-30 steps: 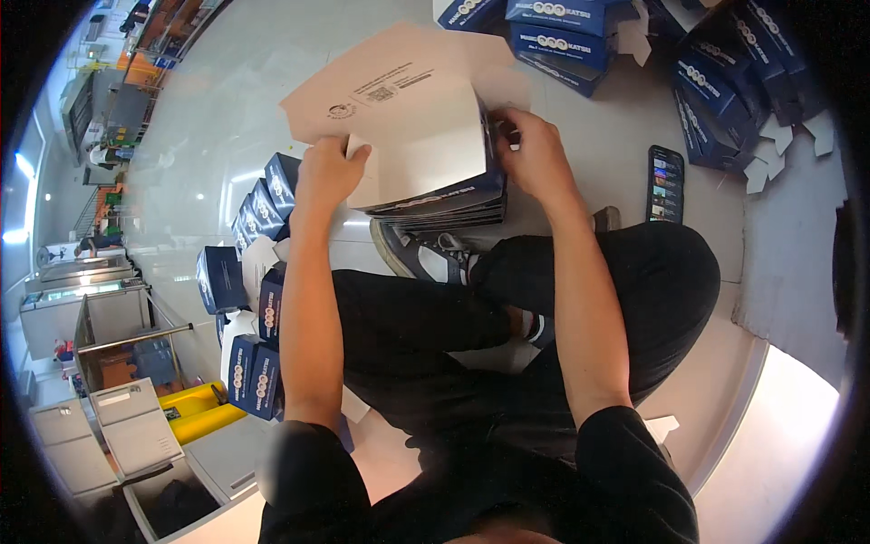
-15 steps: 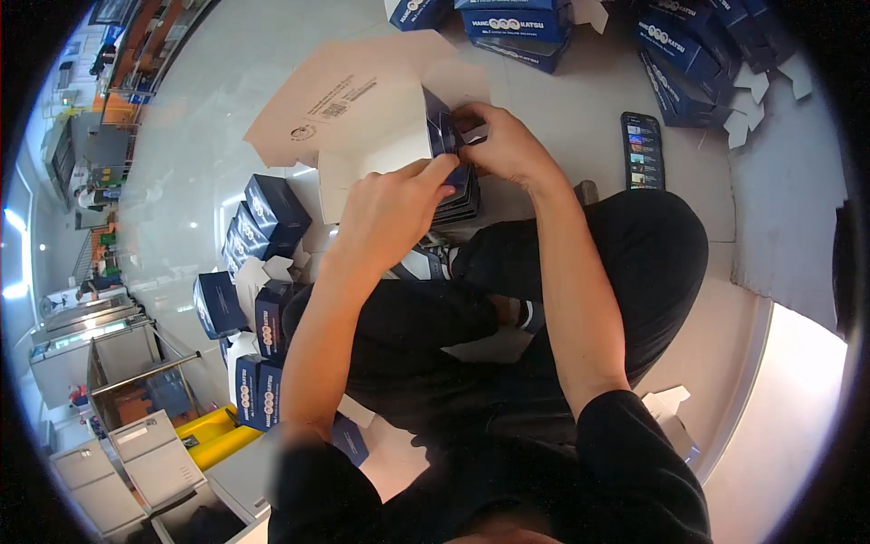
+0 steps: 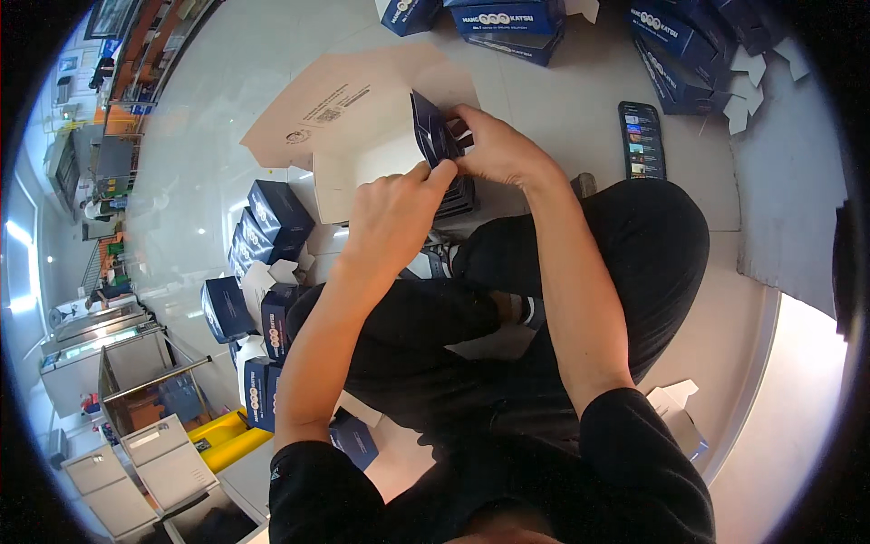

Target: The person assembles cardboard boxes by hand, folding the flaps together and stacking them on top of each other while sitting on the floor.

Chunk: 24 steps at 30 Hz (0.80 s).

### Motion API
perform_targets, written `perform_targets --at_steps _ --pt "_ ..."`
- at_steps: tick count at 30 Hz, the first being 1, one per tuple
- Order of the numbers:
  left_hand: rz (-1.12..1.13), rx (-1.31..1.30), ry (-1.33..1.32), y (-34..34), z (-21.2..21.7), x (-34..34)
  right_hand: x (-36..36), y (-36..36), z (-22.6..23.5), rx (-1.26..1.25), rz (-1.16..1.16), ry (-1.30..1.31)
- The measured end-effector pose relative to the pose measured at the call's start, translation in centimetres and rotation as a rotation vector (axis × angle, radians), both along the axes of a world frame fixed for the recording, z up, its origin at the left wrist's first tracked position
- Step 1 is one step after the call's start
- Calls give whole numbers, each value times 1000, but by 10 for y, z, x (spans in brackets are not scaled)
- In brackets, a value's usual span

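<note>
A partly folded cardboard box (image 3: 358, 163) stands in front of me, its pale inside facing up and its broad printed lid flap spread out at the far left. Along its right side rises a dark blue panel (image 3: 430, 130). My left hand (image 3: 394, 210) is closed on the near right corner, the thumb pressed against the blue panel. From the right, my right hand (image 3: 497, 152) grips the outer face of the same panel with bent fingers; some fingertips are hidden behind it. Beneath the hands lies a stack of dark blue cardboard (image 3: 458, 199).
Several folded blue boxes (image 3: 276, 218) stand in a cluster on the left. More blue boxes (image 3: 512, 20) are piled at the far side, and others (image 3: 675, 54) at the far right. A phone with a lit screen (image 3: 642, 140) lies on the floor beside my right knee.
The blue side panel has tilted inward over the box's opening, its upper end now standing free. My right hand has shifted slightly left and its fingers sit lower on the panel.
</note>
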<state>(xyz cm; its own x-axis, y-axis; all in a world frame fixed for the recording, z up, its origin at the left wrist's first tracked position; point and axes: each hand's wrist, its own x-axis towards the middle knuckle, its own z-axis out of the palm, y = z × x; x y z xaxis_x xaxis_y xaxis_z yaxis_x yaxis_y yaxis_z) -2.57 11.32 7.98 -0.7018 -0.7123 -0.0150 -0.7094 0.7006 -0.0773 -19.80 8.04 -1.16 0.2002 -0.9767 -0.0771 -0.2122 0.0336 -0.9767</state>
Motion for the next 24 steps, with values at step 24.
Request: perform_targets --at_steps 24 --pt "-333 -116 -25 -83 5 -5 17 3 5 -188 -362 284"
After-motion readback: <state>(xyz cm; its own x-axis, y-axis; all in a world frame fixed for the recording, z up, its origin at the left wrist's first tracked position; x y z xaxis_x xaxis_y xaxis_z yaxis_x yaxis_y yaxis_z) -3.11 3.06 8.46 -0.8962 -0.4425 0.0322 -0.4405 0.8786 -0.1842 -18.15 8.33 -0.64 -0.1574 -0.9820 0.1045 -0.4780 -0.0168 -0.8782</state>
